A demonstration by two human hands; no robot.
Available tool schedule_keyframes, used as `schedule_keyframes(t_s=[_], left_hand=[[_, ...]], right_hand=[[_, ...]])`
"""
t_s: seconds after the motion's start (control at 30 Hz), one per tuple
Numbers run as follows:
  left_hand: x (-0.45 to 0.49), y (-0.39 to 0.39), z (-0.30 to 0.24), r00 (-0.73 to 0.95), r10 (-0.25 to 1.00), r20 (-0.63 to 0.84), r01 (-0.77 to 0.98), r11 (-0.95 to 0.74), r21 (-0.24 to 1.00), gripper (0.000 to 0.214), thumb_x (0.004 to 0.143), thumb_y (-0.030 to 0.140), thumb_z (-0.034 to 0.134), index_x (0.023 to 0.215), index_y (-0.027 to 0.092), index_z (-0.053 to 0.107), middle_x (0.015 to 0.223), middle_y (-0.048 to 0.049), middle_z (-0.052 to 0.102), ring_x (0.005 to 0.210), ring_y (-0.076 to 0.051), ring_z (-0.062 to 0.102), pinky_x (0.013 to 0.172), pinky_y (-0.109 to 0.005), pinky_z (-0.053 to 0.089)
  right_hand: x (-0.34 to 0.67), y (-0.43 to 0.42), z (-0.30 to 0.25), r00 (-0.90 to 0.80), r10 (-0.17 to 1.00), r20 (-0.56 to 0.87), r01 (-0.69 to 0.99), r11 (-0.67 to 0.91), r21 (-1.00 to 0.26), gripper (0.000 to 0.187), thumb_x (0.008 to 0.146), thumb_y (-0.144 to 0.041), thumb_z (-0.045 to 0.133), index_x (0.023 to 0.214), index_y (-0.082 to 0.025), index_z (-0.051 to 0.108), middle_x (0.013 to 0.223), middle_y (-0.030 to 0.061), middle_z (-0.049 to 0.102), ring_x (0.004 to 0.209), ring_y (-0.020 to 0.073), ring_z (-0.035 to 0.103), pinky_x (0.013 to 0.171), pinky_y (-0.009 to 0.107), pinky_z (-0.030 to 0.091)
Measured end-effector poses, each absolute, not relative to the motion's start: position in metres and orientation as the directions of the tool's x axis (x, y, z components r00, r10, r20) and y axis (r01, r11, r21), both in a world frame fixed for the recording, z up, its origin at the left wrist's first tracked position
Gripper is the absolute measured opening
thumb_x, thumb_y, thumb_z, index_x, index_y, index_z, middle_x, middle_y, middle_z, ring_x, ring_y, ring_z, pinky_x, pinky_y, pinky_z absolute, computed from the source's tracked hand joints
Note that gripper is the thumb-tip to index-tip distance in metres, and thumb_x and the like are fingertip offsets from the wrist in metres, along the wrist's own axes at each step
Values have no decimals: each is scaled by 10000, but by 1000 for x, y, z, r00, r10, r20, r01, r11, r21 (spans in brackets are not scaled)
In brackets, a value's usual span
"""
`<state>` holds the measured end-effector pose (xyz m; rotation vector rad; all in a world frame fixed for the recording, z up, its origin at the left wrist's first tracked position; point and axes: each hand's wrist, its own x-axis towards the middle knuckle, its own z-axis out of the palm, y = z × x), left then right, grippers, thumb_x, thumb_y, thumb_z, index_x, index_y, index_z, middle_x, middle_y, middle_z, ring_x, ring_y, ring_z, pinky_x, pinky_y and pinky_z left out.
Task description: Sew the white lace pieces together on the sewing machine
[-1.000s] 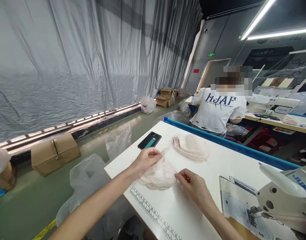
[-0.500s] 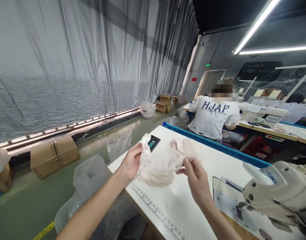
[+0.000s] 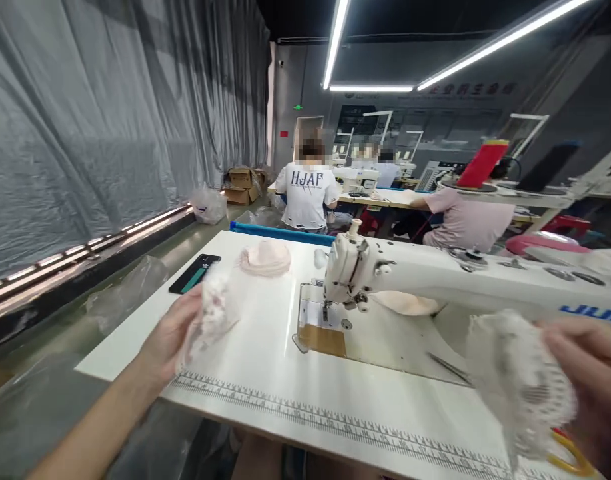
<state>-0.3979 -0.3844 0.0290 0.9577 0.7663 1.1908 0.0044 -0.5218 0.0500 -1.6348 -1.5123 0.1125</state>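
My left hand [image 3: 171, 328] is closed on a piece of white lace fabric [image 3: 214, 308] above the left part of the table, beside a dark phone [image 3: 192, 275]. At the right edge, my right hand [image 3: 592, 363] grips another piece of white lace fabric [image 3: 520, 380], blurred by motion, above the table. Between the hands stands a white sewing machine [image 3: 346, 267]. Pale pink fabric pieces [image 3: 266, 259] lie stacked behind my left hand. Under the machine's arm rests a pale fabric piece [image 3: 408, 303].
A printed ruler [image 3: 305, 412] runs along the table's front edge. Tweezers [image 3: 448, 368] lie on the machine bed, and a yellow handle [image 3: 570, 459] shows below my right hand. Co-workers, one in a white shirt [image 3: 308, 193], sit beyond. Plastic bags lie on the floor at left.
The view has turned right, bringing the whole sewing machine into sight. My hands, formerly close together over the fabric, are now far apart, each with lace in it.
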Motion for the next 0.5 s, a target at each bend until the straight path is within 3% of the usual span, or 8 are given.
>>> schedule_keyframes(t_s=[0.07,0.1,0.2,0.3,0.37,0.5], left_hand=[[-365,-381,27,467,877,115,-12,-123,992,70,767,231,618,771,164,635,705,-12,621,642,-132,569,597,-202,448],[-348,-381,22,593,797,114,181,-270,946,81,789,232,598,765,164,636,727,-18,614,653,-132,552,595,-204,429],[-308,-386,-4,760,642,102,476,-657,585,76,791,169,581,828,169,647,876,-57,608,784,-186,545,711,-295,435],[-291,-391,-27,861,492,133,415,-829,375,247,799,94,559,1012,207,613,1092,-90,570,997,-244,523,850,-388,415],[-288,-391,-38,911,388,138,323,-882,343,348,824,32,470,1102,215,568,1200,-117,532,1121,-258,484,918,-413,393],[-291,-385,-46,951,278,138,220,-916,335,514,828,0,411,1289,227,440,1380,-152,414,1326,-275,316,1076,-482,248]], right_hand=[[1,-507,41,34,913,406,769,235,-595,194,888,-462,386,928,-377,557,616,19,557,458,195,528,364,309,430],[-4,-498,32,-181,955,235,783,284,-554,248,927,-397,322,975,-341,559,586,-2,549,447,172,526,421,292,470],[-20,-478,-4,-308,935,178,786,355,-506,286,941,-283,307,954,-257,592,792,35,646,659,178,612,602,300,498],[-26,-476,-39,-346,919,191,806,395,-441,261,924,-232,374,1001,-257,622,1001,72,652,880,224,602,736,359,466],[-24,-479,-55,-368,902,224,820,429,-379,289,920,-205,386,1078,-280,615,1123,81,629,972,246,584,781,398,451],[-16,-478,-66,-490,827,275,834,536,-127,373,919,-197,416,1260,-307,518,1324,61,529,1198,270,488,899,472,428]])
